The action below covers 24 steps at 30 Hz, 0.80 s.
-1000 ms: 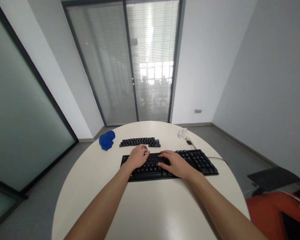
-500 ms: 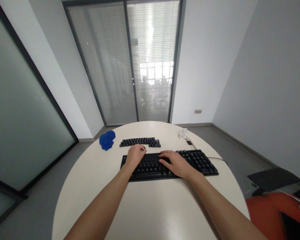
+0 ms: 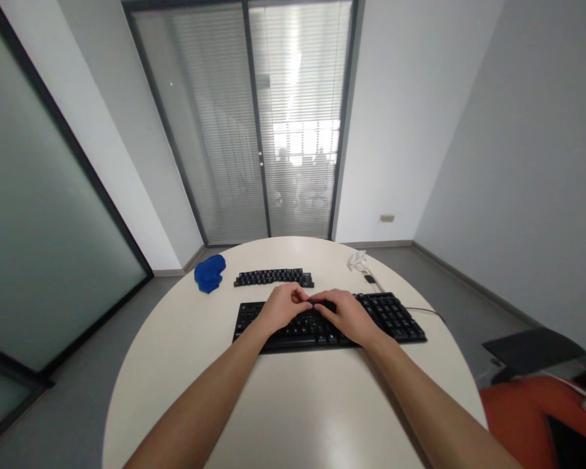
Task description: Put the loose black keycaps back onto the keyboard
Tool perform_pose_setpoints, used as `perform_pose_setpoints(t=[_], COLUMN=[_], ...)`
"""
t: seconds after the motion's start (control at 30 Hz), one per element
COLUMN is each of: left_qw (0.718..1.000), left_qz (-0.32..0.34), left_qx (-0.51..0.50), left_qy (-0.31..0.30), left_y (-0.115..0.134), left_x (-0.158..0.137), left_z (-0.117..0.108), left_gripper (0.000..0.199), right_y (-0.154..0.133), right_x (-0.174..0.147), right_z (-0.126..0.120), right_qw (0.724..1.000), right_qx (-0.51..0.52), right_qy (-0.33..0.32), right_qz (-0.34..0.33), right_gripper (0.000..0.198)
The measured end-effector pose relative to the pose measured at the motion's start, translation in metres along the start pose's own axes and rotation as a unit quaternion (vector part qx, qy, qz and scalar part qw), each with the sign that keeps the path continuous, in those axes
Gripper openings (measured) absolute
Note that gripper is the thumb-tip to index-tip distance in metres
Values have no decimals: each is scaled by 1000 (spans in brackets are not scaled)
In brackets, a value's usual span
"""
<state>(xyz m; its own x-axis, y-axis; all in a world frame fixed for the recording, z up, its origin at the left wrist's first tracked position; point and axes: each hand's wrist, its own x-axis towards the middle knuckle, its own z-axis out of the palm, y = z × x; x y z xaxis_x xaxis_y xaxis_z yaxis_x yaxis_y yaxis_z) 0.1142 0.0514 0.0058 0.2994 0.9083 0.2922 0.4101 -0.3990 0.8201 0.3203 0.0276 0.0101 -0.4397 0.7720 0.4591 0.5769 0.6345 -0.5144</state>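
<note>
A black keyboard lies lengthwise across the round table in front of me. Over its upper middle part, my left hand is closed in a pinch on a small dark keycap, largely hidden by the fingers. Meeting it from the right, my right hand brings thumb and forefinger together at the same keycap. Its palm rests above the keys beside the number pad. Behind the keyboard, loose black keycaps stand in staggered rows on the tabletop.
A blue cloth lies at the table's left back. Crumpled white material and a light stick with a dark piece are at the right back. The keyboard's cable runs off the right edge. An orange chair stands lower right.
My left hand has moved right along the keyboard, carrying the small dark keycap to my right hand. The right fingers have drawn together around the spot where the hands meet.
</note>
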Motion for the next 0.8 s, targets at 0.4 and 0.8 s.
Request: perform_pose_setpoints(t=[0.4, 0.8], left_qw=[991, 992], left_qz=[-48, -28], left_qx=[-104, -48], left_qy=[-64, -110], left_y=[2, -2], left_x=[-5, -3], left_z=[3, -4], left_gripper=[30, 13], right_y=[-1, 10], right_x=[-3, -6], right_z=[-11, -7], right_qw=[998, 996], right_qx=[41, 49], right_qy=[-54, -73], right_qz=[-8, 16], right_gripper=[21, 13])
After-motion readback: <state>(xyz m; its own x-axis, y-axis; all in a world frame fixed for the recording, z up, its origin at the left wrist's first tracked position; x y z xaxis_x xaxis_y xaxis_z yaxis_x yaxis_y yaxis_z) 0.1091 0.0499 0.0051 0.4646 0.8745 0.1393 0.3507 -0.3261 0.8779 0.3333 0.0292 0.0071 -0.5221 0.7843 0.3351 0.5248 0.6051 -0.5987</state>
